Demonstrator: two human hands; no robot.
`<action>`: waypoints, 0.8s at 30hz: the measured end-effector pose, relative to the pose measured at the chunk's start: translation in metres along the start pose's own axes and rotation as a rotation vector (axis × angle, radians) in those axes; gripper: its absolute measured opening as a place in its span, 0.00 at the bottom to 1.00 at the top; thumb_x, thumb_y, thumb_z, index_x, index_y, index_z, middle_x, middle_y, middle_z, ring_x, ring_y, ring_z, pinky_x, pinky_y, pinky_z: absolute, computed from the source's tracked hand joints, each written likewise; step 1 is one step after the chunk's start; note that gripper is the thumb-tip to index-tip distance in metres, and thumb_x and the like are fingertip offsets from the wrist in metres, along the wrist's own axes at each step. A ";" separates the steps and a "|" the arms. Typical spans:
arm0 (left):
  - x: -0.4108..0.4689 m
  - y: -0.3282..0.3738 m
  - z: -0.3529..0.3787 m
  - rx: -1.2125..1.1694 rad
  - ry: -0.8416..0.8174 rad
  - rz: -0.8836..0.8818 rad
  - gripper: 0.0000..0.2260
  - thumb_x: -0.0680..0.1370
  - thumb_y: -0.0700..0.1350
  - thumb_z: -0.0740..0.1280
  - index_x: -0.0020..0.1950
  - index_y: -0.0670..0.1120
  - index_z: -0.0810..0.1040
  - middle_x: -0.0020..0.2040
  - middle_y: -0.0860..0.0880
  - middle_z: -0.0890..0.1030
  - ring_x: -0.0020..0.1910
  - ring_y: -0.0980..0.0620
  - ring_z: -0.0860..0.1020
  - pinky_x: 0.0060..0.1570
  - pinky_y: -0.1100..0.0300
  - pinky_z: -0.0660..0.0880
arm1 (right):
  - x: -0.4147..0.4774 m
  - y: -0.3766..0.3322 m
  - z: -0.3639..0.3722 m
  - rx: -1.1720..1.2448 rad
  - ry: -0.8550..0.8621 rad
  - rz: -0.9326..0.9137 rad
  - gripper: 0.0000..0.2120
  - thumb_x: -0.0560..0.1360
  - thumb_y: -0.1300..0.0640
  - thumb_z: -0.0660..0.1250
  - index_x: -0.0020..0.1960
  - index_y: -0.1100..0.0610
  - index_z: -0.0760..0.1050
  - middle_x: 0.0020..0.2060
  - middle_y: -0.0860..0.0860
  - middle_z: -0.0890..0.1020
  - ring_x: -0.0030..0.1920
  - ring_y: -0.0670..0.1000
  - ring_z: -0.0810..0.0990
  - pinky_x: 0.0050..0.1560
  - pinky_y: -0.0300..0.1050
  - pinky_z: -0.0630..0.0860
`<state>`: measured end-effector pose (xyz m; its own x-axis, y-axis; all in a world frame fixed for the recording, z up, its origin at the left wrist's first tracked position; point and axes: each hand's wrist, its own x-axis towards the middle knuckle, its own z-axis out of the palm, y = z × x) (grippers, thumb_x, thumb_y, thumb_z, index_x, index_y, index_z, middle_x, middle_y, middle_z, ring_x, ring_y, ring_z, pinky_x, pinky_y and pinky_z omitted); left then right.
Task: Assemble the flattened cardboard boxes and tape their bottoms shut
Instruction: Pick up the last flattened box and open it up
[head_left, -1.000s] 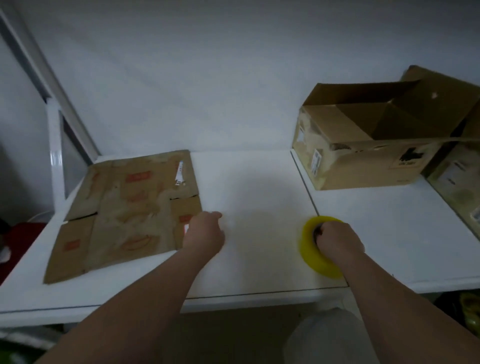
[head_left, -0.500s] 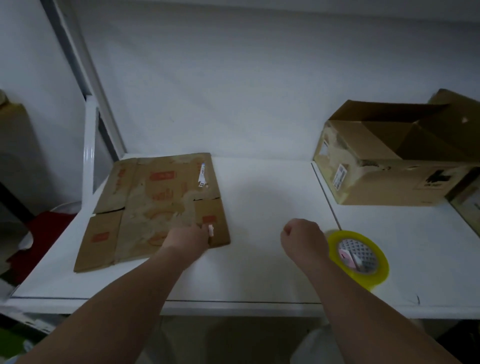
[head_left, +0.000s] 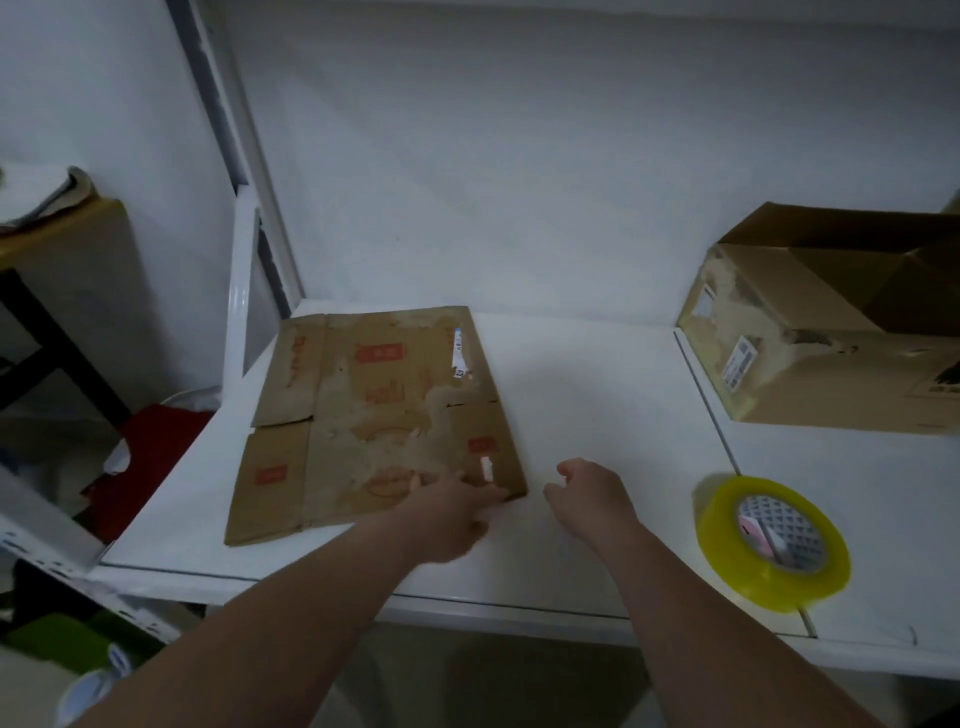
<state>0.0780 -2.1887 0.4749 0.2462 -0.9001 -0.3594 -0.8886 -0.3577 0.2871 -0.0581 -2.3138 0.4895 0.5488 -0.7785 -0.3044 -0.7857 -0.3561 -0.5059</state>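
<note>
Cardboard flat box (head_left: 379, 415) centre-left: left hand (head_left: 452, 514) on its near corner, grip unclear; right hand (head_left: 592, 499) loose, empty. Risk: one-corner lift could tear worn flap.

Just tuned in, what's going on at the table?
A person reaches for a flattened cardboard box on the white table. The left hand touches its near right corner; the right hand hovers beside it, empty. The yellow tape roll lies untouched to the right, with an open cardboard box behind it.
</note>
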 end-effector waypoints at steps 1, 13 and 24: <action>-0.002 0.010 0.003 -0.045 -0.021 0.043 0.21 0.81 0.48 0.58 0.74 0.60 0.61 0.73 0.50 0.67 0.72 0.46 0.64 0.72 0.41 0.57 | 0.000 0.001 0.002 0.004 -0.008 0.024 0.24 0.78 0.54 0.61 0.73 0.57 0.65 0.70 0.54 0.70 0.68 0.54 0.70 0.66 0.45 0.66; -0.029 -0.103 -0.018 -0.334 0.303 -0.929 0.27 0.75 0.58 0.65 0.70 0.47 0.66 0.73 0.38 0.60 0.71 0.35 0.59 0.69 0.37 0.58 | -0.004 -0.026 0.021 0.242 -0.159 0.004 0.21 0.77 0.59 0.61 0.69 0.56 0.69 0.62 0.55 0.76 0.61 0.55 0.74 0.62 0.45 0.70; -0.046 -0.099 -0.021 -0.217 0.131 -0.740 0.48 0.61 0.74 0.68 0.72 0.48 0.62 0.68 0.43 0.70 0.67 0.41 0.68 0.68 0.47 0.65 | -0.003 -0.037 0.013 0.740 -0.119 0.143 0.14 0.74 0.60 0.67 0.60 0.58 0.76 0.58 0.56 0.79 0.57 0.54 0.77 0.60 0.49 0.74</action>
<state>0.1626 -2.1169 0.4816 0.8008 -0.4257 -0.4213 -0.3831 -0.9048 0.1859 -0.0271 -2.2921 0.4986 0.5159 -0.7155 -0.4711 -0.4783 0.2157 -0.8513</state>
